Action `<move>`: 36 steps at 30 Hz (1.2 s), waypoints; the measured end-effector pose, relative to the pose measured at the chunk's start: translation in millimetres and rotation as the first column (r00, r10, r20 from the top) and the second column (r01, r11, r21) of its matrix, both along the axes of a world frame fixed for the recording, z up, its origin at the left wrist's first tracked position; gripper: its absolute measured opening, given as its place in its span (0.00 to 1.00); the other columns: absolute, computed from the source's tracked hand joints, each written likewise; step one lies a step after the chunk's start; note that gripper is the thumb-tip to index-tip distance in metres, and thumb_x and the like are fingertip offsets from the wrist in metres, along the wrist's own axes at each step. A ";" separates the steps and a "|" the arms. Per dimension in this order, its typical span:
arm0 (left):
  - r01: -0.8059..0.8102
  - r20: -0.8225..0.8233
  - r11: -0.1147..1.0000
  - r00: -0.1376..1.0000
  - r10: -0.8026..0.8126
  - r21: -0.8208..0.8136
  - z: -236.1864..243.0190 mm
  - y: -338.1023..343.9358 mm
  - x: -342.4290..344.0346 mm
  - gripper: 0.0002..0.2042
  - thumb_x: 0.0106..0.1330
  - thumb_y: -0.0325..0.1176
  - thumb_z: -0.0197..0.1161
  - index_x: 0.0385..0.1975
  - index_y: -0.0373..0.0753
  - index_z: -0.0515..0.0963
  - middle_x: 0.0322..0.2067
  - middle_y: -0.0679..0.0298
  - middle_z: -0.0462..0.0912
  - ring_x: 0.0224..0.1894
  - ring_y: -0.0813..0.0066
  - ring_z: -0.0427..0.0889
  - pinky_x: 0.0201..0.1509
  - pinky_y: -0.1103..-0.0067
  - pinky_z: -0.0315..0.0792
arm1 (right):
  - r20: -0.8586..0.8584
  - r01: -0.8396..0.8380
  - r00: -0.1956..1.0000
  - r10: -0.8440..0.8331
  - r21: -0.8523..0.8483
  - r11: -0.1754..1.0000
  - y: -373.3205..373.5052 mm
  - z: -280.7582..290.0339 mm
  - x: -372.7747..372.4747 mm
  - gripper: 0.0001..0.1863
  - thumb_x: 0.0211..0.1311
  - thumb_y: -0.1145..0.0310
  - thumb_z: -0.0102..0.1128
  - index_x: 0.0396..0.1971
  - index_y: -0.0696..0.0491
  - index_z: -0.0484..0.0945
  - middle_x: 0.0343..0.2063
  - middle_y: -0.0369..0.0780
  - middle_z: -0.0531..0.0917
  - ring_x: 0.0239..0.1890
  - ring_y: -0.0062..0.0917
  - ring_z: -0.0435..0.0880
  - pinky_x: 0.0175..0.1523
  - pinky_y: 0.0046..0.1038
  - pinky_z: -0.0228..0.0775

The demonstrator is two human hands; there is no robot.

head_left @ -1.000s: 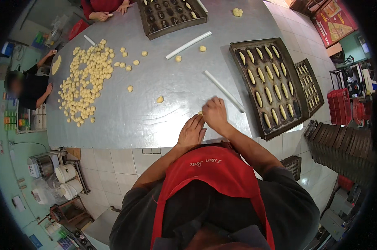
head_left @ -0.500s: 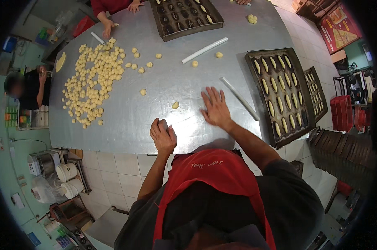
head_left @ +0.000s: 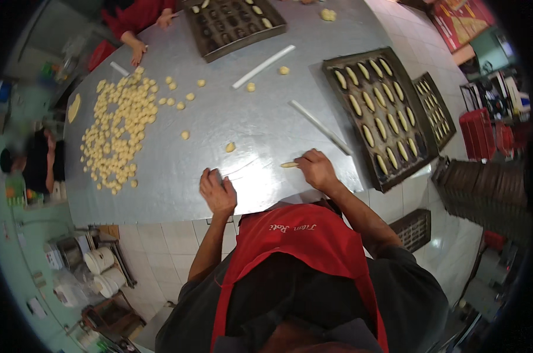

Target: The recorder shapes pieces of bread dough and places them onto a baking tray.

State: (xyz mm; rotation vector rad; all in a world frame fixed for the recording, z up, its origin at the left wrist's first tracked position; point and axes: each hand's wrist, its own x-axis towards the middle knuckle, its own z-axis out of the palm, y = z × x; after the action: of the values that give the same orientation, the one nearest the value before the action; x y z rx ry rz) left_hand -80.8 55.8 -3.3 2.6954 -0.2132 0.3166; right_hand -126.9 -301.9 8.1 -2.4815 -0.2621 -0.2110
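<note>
Your right hand has closed fingers on one end of the dough stick, over the counter, likely sparing its soft length. Your left hand lies half open, seemingly empty; the tray sits rightward, probably for reach.

My right hand gripping dough stick, my left hand on metal table, dough balls left, tray right
</note>
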 end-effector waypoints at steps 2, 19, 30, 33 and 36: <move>0.013 0.043 1.000 0.999 -0.013 0.008 -4.7 4.7 -0.9 0.24 0.72 0.35 0.63 0.65 0.32 0.73 0.69 0.41 0.71 0.71 0.37 0.68 0.76 0.48 0.58 | 0.001 0.088 0.996 -0.088 0.060 0.994 -2.6 25.2 -1.9 0.10 0.62 0.75 0.68 0.42 0.55 0.89 0.41 0.44 0.86 0.48 0.41 0.83 0.57 0.43 0.77; 0.048 0.043 0.991 0.998 -0.053 0.126 0.3 -10.2 1.0 0.22 0.80 0.41 0.56 0.65 0.32 0.72 0.66 0.44 0.72 0.69 0.40 0.69 0.74 0.52 0.62 | -0.095 0.461 0.658 -0.747 -0.733 0.500 -427.9 -13.5 -151.6 0.17 0.69 0.72 0.68 0.54 0.59 0.82 0.48 0.46 0.89 0.43 0.45 0.89 0.54 0.42 0.83; 0.053 0.105 0.995 0.993 -0.062 0.089 1.9 -10.6 -2.6 0.21 0.79 0.40 0.56 0.63 0.31 0.74 0.65 0.41 0.74 0.66 0.37 0.73 0.70 0.50 0.66 | -0.069 0.760 0.599 -0.798 -0.266 0.593 -356.8 5.7 -103.5 0.15 0.63 0.65 0.67 0.46 0.51 0.92 0.42 0.51 0.90 0.46 0.50 0.90 0.53 0.49 0.82; 0.042 0.105 0.995 0.993 -0.051 0.092 1.2 -11.3 1.2 0.20 0.79 0.39 0.56 0.63 0.32 0.74 0.65 0.42 0.74 0.66 0.38 0.73 0.70 0.50 0.66 | -0.139 0.697 0.620 -0.772 -0.353 0.624 -353.9 8.1 -97.7 0.15 0.62 0.65 0.68 0.47 0.50 0.92 0.42 0.51 0.90 0.46 0.49 0.90 0.53 0.48 0.83; 0.028 0.110 0.994 0.993 -0.040 0.107 -0.9 -8.4 -0.3 0.21 0.79 0.40 0.57 0.63 0.32 0.73 0.65 0.43 0.74 0.66 0.39 0.73 0.70 0.51 0.66 | -0.160 0.667 0.632 -0.758 -0.384 0.638 -349.9 24.2 -95.2 0.19 0.59 0.70 0.66 0.51 0.46 0.90 0.43 0.50 0.90 0.46 0.48 0.90 0.51 0.50 0.83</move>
State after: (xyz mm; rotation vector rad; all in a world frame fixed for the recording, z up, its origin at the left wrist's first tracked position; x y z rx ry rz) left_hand -81.1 47.4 -4.2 2.7770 -0.3165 0.4590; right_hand -222.0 -651.8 32.3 -2.7291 0.9452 -0.1047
